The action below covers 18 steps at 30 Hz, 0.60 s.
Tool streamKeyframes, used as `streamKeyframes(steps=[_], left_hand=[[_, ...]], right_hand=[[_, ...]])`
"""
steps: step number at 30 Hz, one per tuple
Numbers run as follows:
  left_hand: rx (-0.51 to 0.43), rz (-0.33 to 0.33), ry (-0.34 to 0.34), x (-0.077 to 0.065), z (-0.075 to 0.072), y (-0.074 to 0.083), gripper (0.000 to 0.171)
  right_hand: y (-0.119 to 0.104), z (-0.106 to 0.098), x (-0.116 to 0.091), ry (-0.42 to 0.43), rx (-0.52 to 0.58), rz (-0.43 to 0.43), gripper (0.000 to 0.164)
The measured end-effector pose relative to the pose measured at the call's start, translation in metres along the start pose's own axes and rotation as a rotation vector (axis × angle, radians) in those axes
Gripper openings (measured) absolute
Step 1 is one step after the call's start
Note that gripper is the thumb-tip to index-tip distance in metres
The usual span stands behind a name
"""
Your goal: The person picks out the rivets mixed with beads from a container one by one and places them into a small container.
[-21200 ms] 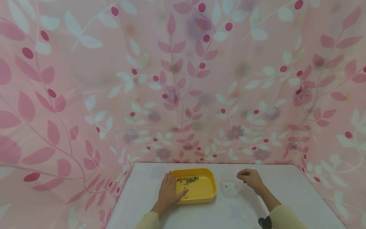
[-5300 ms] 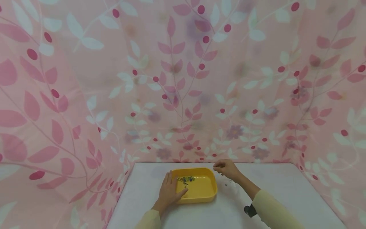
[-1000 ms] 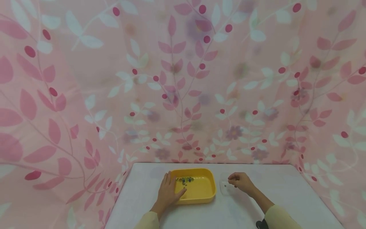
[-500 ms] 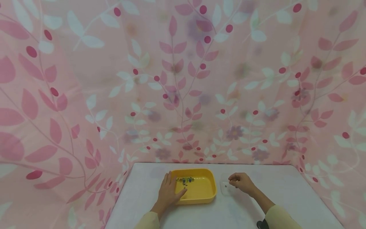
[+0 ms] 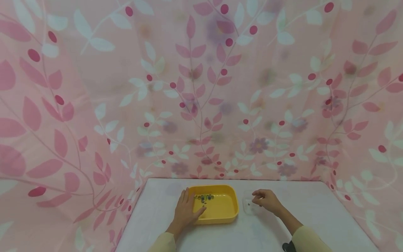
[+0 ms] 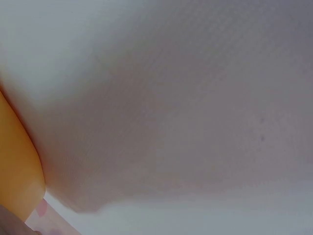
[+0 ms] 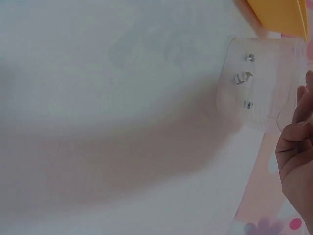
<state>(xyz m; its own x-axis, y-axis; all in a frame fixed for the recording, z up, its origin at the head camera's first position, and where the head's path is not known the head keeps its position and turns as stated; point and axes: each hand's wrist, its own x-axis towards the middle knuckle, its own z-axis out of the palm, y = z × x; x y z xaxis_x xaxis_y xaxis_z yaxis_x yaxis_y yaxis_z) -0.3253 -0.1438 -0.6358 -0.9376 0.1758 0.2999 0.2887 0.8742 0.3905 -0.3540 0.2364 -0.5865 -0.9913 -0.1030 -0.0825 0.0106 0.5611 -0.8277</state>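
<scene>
In the head view my left hand (image 5: 185, 208) lies with spread, straight fingers over the left rim of a yellow tray (image 5: 220, 213). Glassy round marbles (image 5: 206, 197), green and blue, cluster at the tray's far left, with some tiny dark pieces nearer the thumb. To the right of the tray, my right hand (image 5: 267, 201) hovers over a small clear plastic box (image 5: 248, 211), thumb and fingers bent together at its far right part. Several small silvery pieces (image 7: 248, 76) with flat heads and short stems lie in the box. I cannot tell whether the fingertips pinch one.
The white tabletop (image 5: 220, 238) is bounded behind and at both sides by pink leaf-patterned curtains (image 5: 201, 105). A black strap piece (image 5: 288, 246) shows at the right wrist, by the pale sleeve (image 5: 310, 241). The box stands just right of the tray.
The tray holds fewer marbles than 21 s ago; the reddish ones are gone. My right hand was at the tray's far right corner 5 s ago, then came back over the box. My left hand stayed.
</scene>
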Motion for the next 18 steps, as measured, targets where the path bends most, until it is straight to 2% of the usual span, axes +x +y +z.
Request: streamKeyframes(steps=[3,6,10,18], left_hand=[[-0.009,0.026,0.036,0.0002,0.0025,-0.0019,0.087],[-0.012,0.032,0.044,0.0002,0.0053,-0.0036,0.086],[-0.001,0.012,0.023,0.0003,0.0062,-0.0039,0.087],[0.015,-0.008,-0.02,0.0013,-0.0005,-0.0005,0.088]], right_hand=[[0.0005,0.0007,-0.0003,0.0,-0.049,0.001,0.033],[0.0008,0.0011,-0.0011,-0.026,-0.117,-0.024,0.03],[0.0001,0.0016,-0.0026,-0.052,-0.156,-0.066,0.027],[-0.0028,0.0035,-0.002,-0.024,-0.161,-0.076,0.026]])
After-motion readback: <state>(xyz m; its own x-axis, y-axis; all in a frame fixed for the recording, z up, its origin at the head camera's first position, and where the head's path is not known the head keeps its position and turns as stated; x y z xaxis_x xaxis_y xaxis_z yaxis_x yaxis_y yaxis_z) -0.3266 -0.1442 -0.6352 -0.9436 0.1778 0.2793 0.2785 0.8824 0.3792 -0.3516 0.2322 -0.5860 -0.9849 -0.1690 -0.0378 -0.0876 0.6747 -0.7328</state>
